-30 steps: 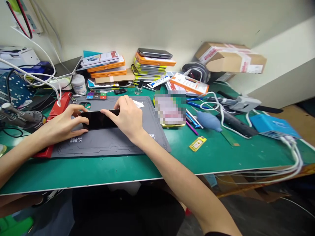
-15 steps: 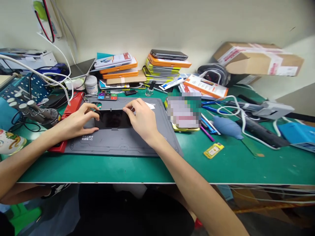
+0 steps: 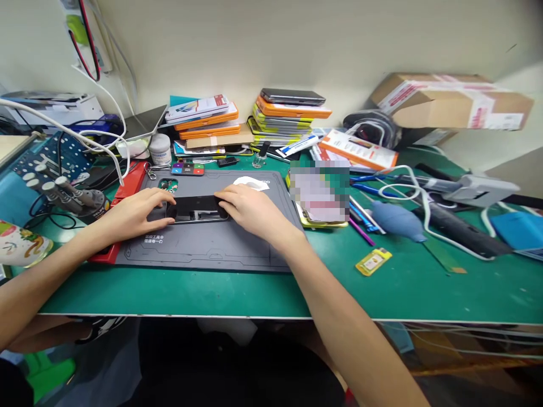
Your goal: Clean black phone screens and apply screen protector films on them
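Bracing the dark phone (image 3: 196, 207) on the grey mat (image 3: 237, 243), I have the left hand (image 3: 134, 213) pinching its left end between thumb and fingers. The right hand (image 3: 257, 213) has fingertips on the right end; whether they pinch, I cannot tell. Holding opposite ends probably stops it twisting and leaves its glossy middle uncovered.

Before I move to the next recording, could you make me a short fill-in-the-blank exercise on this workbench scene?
1. Counting the left hand and right hand, ____ bare hands touch the phone.
2. The mat under the phone is coloured ____.
3. In the picture, the blue blower lies to the ____ of the mat.
4. The small packet near the blower is mostly ____.

Missing words: two; grey; right; yellow.
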Available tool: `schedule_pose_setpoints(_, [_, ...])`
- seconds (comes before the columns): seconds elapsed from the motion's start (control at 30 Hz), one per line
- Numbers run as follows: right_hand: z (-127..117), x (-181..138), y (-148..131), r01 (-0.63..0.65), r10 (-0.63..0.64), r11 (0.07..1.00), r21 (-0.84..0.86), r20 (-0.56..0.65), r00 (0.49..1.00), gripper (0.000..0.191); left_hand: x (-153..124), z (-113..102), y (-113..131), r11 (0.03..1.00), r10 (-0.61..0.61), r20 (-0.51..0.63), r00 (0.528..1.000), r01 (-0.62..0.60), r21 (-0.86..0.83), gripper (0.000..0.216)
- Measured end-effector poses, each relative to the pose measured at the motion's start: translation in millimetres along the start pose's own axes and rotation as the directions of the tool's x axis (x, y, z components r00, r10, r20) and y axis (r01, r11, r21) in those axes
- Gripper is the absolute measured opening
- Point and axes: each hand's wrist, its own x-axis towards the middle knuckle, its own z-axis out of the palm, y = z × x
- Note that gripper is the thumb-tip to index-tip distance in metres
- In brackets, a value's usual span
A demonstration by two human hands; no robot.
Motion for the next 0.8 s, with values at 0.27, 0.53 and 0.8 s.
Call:
schedule_pose_setpoints(0.27, [-23.3,-8.8,31.1,0.088,-0.094,0.989,0.123,0.050,0.994,0.027,-3.8,1.5,-0.2,1.000,-0.006,-0.043,0.999,0.006,0.000,0.049])
schedule_pose_setpoints(0.53, [-28.9,-11.6,25.6,0.144,-0.148,0.982,0.126,0.017,0.989,0.020,-5.9,1.4,0.4,1.000,-0.029,-0.043,0.999,0.029,0.007,0.054])
schedule_pose_setpoints(0.8, [-26.0,-13.7,21.9,0.208,-0.210,0.976,0.057,0.037,0.977,0.021,-6.3,1.4,2.0,0.999,0.037,-0.073,0.997,-0.035,0.038,0.044])
